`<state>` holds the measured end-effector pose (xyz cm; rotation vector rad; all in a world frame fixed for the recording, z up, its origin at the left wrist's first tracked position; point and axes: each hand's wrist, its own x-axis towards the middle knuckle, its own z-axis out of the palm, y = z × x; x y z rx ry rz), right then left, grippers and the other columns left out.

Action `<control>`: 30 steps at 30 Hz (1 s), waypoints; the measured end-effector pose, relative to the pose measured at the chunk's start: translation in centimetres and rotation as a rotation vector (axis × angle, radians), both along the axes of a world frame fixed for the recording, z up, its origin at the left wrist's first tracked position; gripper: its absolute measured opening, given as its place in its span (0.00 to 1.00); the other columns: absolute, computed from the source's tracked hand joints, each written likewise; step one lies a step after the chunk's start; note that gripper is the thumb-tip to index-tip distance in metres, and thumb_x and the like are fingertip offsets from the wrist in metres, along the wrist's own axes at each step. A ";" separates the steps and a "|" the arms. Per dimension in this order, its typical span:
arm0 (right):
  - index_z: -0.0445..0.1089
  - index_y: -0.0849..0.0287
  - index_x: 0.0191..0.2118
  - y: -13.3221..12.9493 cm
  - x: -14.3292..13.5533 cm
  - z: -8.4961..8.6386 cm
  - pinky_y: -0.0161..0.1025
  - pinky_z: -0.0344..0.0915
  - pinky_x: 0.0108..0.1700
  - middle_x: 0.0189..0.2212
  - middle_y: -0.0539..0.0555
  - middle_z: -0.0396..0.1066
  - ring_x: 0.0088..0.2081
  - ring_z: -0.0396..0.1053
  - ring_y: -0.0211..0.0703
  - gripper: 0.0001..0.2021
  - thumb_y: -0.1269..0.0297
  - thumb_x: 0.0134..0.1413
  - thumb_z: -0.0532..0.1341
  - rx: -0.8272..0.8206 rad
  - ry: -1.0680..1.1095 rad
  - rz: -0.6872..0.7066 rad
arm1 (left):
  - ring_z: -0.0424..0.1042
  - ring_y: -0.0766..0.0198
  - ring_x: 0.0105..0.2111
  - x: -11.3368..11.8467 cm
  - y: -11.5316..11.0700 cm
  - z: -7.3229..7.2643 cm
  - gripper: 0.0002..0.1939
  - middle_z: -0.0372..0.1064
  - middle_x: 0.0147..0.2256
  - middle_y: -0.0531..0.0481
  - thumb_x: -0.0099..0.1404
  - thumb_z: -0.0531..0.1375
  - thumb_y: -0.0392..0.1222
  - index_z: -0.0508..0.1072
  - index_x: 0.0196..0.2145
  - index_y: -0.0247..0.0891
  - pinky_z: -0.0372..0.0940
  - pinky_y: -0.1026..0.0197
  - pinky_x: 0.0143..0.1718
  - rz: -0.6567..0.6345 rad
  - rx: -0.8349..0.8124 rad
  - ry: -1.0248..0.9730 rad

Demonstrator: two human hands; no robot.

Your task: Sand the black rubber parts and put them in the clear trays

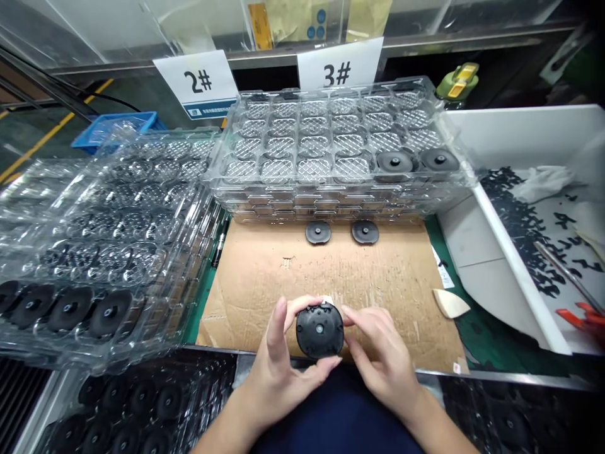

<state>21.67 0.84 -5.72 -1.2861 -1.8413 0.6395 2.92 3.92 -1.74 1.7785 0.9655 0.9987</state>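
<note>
A rounded black plastic cover (320, 331) with a small light hub at its centre is held up near the front edge of the cardboard. My left hand (286, 359) grips it between the thumb at the bottom and the fingers at the top. At its right edge, my right hand (385, 359) has its index finger and thumb closed in against the rim. Whether a small piece sits between those fingertips is hidden. Two more black covers, a left one (318, 232) and a right one (365, 232), lie on the cardboard sheet (255, 284) beyond my hands.
Clear trays (314, 145) are stacked at the back, two black covers in the front row. More trays (118, 221) stand left. A white bin (501, 277) at right holds small black pieces and a red-handled tool (581, 315). A pale wedge (450, 303) lies on the cardboard's right side.
</note>
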 end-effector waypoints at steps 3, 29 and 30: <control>0.56 0.53 0.57 0.6 0.5 0.6 0.46 0.58 0.43 0.39 0.55 0.68 0.40 0.63 0.43 0.24 0.73 0.55 0.56 0.107 -0.043 0.108 | 0.63 0.56 0.51 -0.2 0.1 -0.3 0.56 0.63 0.52 0.45 0.50 0.65 0.30 0.29 0.61 0.54 0.56 0.48 0.53 -0.017 -0.001 0.051; 0.57 0.61 0.17 14.1 -0.7 -6.3 0.31 0.57 0.26 0.13 0.42 0.54 0.18 0.56 0.30 0.20 0.60 0.58 0.55 -0.141 -0.009 0.166 | 0.57 0.55 0.56 8.8 20.5 8.7 0.12 0.62 0.54 0.42 0.63 0.53 0.42 0.75 0.36 0.38 0.54 0.49 0.56 0.241 0.674 0.755; 0.57 0.61 0.16 14.1 -0.7 -6.3 0.31 0.56 0.26 0.13 0.42 0.54 0.18 0.56 0.31 0.20 0.61 0.58 0.55 -0.136 -0.012 0.169 | 0.56 0.55 0.57 9.8 22.2 8.5 0.13 0.62 0.54 0.42 0.64 0.51 0.42 0.74 0.35 0.37 0.54 0.49 0.56 0.199 0.663 0.823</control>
